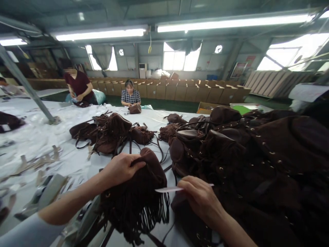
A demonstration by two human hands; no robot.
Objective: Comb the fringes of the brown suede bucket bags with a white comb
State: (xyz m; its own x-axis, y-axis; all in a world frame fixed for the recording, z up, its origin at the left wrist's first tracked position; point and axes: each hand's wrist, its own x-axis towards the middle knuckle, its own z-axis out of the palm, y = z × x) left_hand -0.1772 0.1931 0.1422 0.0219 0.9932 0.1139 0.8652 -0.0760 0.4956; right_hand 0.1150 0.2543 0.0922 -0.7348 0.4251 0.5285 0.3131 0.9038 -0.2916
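My left hand (130,167) grips the upper edge of a dark brown fringed bag (151,178), thumb and fingers pinching its material. The bag's long fringe hangs down towards the white table. My right hand (202,197) is closed around a thin, pale, pointed strip (168,189); its kind is unclear. The strip's tip points left and lies close to the bag's right side, just above the fringe; I cannot tell whether it touches. Under the right hand is another dark brown bag (189,219).
A large heap of brown bags (257,171) fills the right side. A smaller pile (110,132) lies ahead. Clear plastic bags (38,120) and paper scraps (43,161) cover the left, beside a metal post (28,82). Two people (79,85) work across the table (156,116); cardboard boxes (180,92) stand behind.
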